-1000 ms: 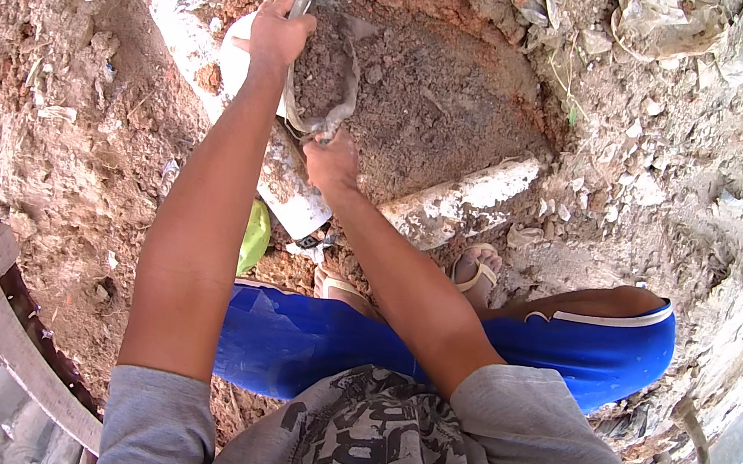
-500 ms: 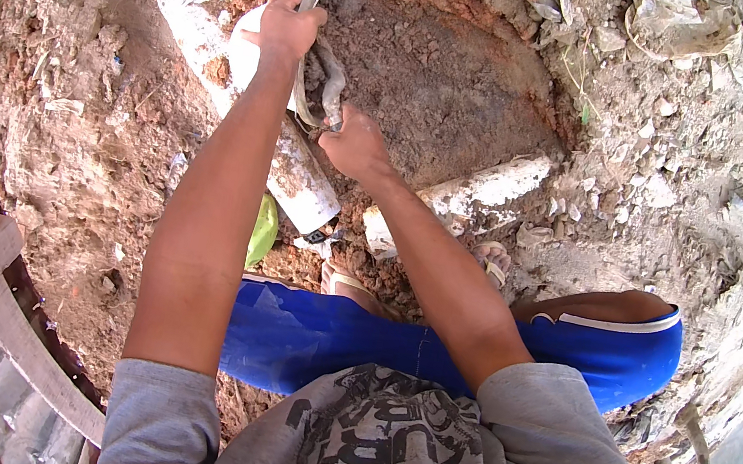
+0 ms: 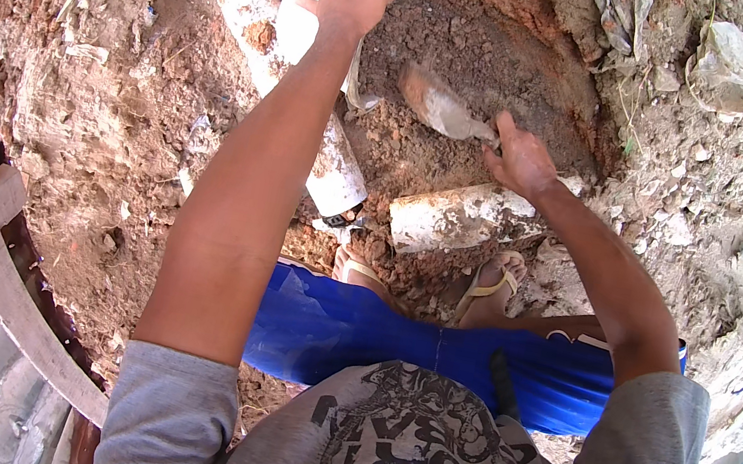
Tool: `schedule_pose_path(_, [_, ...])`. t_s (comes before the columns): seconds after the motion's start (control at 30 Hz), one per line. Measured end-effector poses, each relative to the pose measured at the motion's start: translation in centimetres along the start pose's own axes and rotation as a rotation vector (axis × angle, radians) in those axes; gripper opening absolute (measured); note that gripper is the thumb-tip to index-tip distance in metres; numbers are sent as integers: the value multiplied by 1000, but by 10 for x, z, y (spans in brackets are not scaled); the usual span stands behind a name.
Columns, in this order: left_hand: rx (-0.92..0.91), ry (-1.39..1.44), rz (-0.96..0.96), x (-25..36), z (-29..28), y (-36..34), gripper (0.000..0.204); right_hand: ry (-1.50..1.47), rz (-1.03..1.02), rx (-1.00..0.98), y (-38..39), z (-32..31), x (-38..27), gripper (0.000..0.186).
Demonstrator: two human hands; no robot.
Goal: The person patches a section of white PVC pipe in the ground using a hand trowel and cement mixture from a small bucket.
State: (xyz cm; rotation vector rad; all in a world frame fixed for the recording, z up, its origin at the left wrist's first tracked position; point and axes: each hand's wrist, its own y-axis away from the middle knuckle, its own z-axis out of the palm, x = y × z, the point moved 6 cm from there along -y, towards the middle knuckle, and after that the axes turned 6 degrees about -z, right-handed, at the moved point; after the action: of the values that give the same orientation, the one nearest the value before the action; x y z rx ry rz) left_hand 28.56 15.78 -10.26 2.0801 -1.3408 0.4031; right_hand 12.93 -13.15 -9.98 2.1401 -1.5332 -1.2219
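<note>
My left hand (image 3: 352,5) is closed around the grey edge of a white, rounded thing (image 3: 297,25). Its kind is not clear, since the hand and forearm cover much of it. In my right hand (image 3: 523,159) is a trowel (image 3: 447,111), gripped by its handle. The trowel's blade, smeared by motion and stained with soil, points left over the dug, dark earth (image 3: 475,42). A gap separates the blade from the white thing.
Two dirt-crusted white cylinders, one at left (image 3: 338,181) and one at right (image 3: 449,216), lie near my sandalled feet (image 3: 491,288). Crumpled plastic (image 3: 733,72) lies at the far right. Wooden planks (image 3: 24,340) edge the lower left.
My right hand has swung right with the trowel, away from the white thing. My left hand keeps its hold. The whole view has shifted, so the ground appears farther right and higher.
</note>
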Motion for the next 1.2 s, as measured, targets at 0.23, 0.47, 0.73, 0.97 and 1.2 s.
schedule_pose_path(0.23, [16, 92, 38, -13, 1, -8, 63, 320, -239, -380, -10, 82, -72, 31])
schedule_pose_path(0.47, [-1, 5, 22, -15, 3, -8, 66, 560, -226, -254, -39, 45, -29, 28])
schedule_pose_path(0.73, [3, -58, 15, 5, 7, 5, 63, 1218, -418, -360, -77, -64, -74, 23])
schedule_pose_path(0.97, [-1, -24, 42, -3, 6, -9, 65, 873, -228, 194, -51, -141, -114, 24])
schedule_pose_path(1.2, [-22, -161, 41, -25, -29, -15, 60, 411, 134, 144, 17, -57, -97, 28])
